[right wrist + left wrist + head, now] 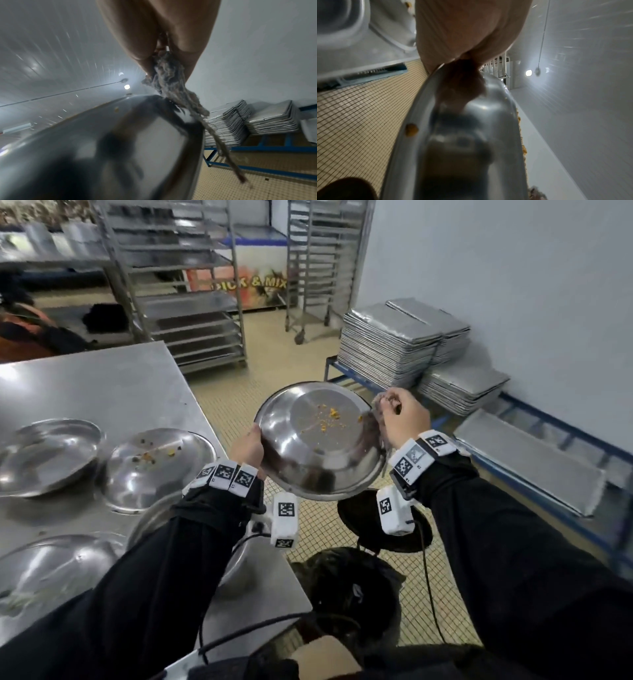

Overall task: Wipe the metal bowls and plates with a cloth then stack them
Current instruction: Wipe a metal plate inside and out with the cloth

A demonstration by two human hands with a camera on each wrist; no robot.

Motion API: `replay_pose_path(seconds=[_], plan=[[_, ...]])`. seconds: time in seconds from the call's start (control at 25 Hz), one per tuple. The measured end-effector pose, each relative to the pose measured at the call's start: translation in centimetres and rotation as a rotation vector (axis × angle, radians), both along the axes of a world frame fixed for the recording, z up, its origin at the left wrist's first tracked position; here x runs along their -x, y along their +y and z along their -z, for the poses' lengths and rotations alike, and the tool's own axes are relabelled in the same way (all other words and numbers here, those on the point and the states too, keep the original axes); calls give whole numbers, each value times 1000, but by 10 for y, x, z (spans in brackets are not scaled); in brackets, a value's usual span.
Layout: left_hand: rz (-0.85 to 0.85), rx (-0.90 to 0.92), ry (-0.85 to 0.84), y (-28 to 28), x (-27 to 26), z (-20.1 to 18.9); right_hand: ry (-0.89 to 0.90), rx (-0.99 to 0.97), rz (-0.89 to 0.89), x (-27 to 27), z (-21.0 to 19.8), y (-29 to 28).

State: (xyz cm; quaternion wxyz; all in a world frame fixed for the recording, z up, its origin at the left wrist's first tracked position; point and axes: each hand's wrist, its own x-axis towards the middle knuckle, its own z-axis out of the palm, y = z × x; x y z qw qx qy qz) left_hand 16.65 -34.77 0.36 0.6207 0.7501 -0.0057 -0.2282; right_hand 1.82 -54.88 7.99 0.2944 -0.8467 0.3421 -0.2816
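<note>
A round metal plate with orange crumbs on its flat middle is held tilted in the air, off the table's right side. My left hand grips its left rim. My right hand clutches a frayed grey cloth at the plate's right rim. In the right wrist view the cloth hangs from my fingers down over the plate's edge. The left wrist view shows the plate edge-on under my palm. Three more metal plates lie on the steel table, two with food bits.
A black bin bag sits on the tiled floor below the held plate. Stacks of metal trays rest on a blue frame by the white wall. Tray racks stand behind the table. Another person sits at far left.
</note>
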Motion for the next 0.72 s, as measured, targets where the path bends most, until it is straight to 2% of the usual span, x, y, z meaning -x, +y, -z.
replay_pose_path(seconds=[0.08, 0.2, 0.24, 0.32, 0.4, 0.52, 0.6, 0.72], plan=[[-49, 67, 154, -36, 14, 13, -41, -2, 9, 5, 6, -36], [-53, -62, 111, -70, 31, 25, -17, 19, -51, 0, 17, -74], [-48, -64, 124, -78, 35, 31, -3, 24, -96, -3, 20, -81], [-20, 42, 197, -93, 32, 46, 60, 68, -237, -9, 25, -86], [-82, 55, 197, -105, 27, 60, 115, 152, -373, -10, 34, -88], [-96, 25, 120, -109, 39, 33, 116, 230, -521, 5, 58, -86], [-113, -3, 81, -108, 37, 32, 156, 227, -586, 20, 82, -87], [-109, -26, 13, -104, 33, 39, 203, 102, -505, 38, 102, -91]])
